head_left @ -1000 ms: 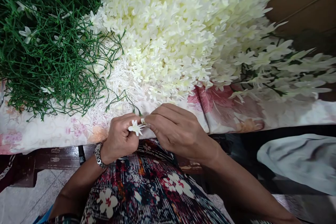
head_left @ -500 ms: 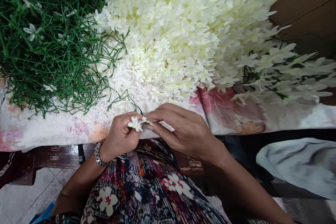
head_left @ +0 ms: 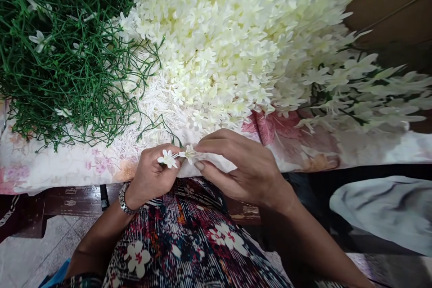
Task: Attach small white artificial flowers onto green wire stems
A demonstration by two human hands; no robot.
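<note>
My left hand [head_left: 151, 171], with a metal watch on its wrist, is closed around a green artificial flower stem [head_left: 164, 123] whose thin branches stick up past the fingers. A small white flower [head_left: 168, 159] shows at its thumb. Just right of that, a second white flower [head_left: 189, 154] sits between the two hands. My right hand [head_left: 241, 166] is close beside this flower, thumb and forefinger apart; the forefinger tip is at its petals, and I cannot tell whether it touches them.
A heap of green plastic stems [head_left: 67, 72] lies at the left, with a few white flowers in it. White petals [head_left: 219, 54] pile up in the middle. Finished-looking flower sprays [head_left: 357, 90] lie at the right on the floral tablecloth [head_left: 74, 168]. Grey fabric [head_left: 388, 211] shows at the lower right.
My right thumb and forefinger have parted from their pinch and moved slightly right. The second white flower now shows spread out between the hands. My left hand has shifted slightly left.
</note>
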